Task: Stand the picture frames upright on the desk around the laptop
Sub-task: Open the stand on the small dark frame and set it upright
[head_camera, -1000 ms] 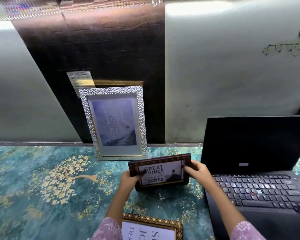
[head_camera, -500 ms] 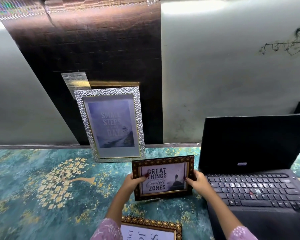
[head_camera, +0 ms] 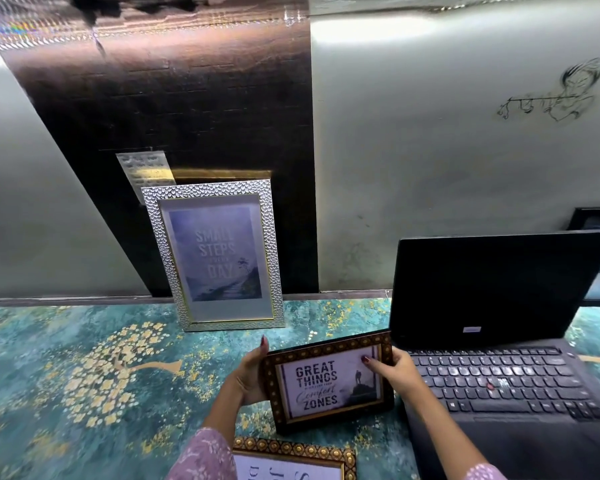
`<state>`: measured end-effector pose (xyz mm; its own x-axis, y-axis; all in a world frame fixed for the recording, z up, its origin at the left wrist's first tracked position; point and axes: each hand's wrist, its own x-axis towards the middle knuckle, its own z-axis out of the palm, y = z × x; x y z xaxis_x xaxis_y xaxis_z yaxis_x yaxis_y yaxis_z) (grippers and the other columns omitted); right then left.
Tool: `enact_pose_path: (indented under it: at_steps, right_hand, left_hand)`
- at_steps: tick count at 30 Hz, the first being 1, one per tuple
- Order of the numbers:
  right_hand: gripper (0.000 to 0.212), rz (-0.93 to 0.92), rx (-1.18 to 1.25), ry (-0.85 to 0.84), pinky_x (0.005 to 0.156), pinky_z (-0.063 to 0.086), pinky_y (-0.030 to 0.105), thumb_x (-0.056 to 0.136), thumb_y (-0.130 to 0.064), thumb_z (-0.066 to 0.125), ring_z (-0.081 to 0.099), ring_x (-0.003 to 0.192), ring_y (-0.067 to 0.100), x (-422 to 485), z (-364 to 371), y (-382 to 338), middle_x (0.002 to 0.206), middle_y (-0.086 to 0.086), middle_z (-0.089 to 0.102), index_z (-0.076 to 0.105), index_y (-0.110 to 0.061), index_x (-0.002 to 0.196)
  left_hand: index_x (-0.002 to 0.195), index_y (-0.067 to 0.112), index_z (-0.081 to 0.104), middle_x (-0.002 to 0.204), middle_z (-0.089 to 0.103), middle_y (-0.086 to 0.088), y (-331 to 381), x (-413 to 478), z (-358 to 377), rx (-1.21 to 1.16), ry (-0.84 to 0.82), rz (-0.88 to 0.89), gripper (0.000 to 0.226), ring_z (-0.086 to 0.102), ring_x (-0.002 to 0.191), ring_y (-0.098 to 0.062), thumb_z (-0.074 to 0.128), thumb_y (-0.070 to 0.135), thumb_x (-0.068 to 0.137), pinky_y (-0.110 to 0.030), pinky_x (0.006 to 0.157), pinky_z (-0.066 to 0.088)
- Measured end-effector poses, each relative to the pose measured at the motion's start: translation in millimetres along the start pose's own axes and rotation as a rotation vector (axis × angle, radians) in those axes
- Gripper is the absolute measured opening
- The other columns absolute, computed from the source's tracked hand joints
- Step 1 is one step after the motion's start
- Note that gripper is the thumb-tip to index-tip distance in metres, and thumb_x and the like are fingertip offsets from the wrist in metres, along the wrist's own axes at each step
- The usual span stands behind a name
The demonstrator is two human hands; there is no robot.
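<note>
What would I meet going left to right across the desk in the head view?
Gold tree pattern → silver frame → left hand → small dark frame → right hand → laptop.

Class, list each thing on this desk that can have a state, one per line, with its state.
Silver frame: upright, leaning on the wall.
Small brown frame: held by left hand and right hand.
Gold-trimmed frame: lying flat.
Laptop: open, screen dark.
</note>
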<state>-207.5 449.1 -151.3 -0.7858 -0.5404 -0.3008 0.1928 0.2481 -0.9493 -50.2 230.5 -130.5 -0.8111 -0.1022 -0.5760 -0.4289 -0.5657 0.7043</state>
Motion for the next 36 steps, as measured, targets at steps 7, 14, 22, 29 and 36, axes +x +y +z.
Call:
enact_pose_path:
  at_steps: [7, 14, 22, 29, 36]
  right_hand:
    - [0.018, -0.057, 0.084, 0.003, 0.05, 0.052, 0.015, 0.072, 0.008, 0.066, 0.067, 0.057, 0.003, 5.7, 2.2, -8.6, 0.054, -0.01, 0.071, 0.065, -0.011, 0.071]
    - [0.016, -0.152, 0.093, 0.077, 0.048, 0.049, 0.01, 0.073, 0.007, 0.066, 0.063, 0.053, -0.006, 18.3, 4.8, -26.4, 0.066, -0.006, 0.065, 0.062, -0.008, 0.076]
    - [0.023, -0.188, 0.105, 0.167, 0.052, 0.051, 0.011, 0.075, 0.003, 0.066, 0.063, 0.059, -0.007, 21.5, -0.5, -26.2, 0.074, -0.003, 0.064, 0.06, -0.02, 0.073]
    - [0.017, -0.226, 0.113, 0.2, 0.057, 0.054, 0.013, 0.074, 0.003, 0.066, 0.063, 0.07, 0.011, 38.1, 7.5, -32.9, 0.076, 0.001, 0.064, 0.06, -0.011, 0.081]
    - [0.013, -0.151, 0.088, 0.256, 0.052, 0.051, 0.009, 0.078, -0.005, 0.065, 0.063, 0.075, 0.016, 38.5, 16.7, -16.1, 0.084, 0.009, 0.064, 0.058, -0.006, 0.089]
  left_hand:
    - [0.092, 0.003, 0.074, 0.096, 0.073, -0.021, 22.3, 3.6, 17.0, -0.045, -0.02, -0.223, 0.109, 0.071, 0.085, -0.035, 0.014, 0.089, 0.062, -0.046, 0.089, 0.045]
    - [0.101, 0.002, 0.07, 0.101, 0.072, -0.02, 46.9, 19.9, 33.4, 0.034, -0.068, -0.238, 0.1, 0.069, 0.093, -0.034, 0.032, 0.083, 0.056, -0.045, 0.092, 0.047]
    - [0.098, -0.002, 0.069, 0.104, 0.07, -0.023, 57.8, 40.3, 36.2, -0.042, -0.015, -0.218, 0.095, 0.067, 0.094, -0.038, 0.041, 0.079, 0.059, -0.048, 0.092, 0.044]
    - [0.099, -0.002, 0.066, 0.108, 0.066, -0.023, 76.4, 44.8, 26.6, -0.037, 0.1, -0.145, 0.095, 0.06, 0.099, -0.038, 0.048, 0.078, 0.05, -0.048, 0.089, 0.046]
    - [0.07, 0.008, 0.065, 0.055, 0.069, -0.007, 62.9, 50.5, 11.9, 0.111, 0.29, 0.08, 0.068, 0.066, 0.053, -0.019, 0.027, 0.062, 0.087, -0.03, 0.061, 0.044]
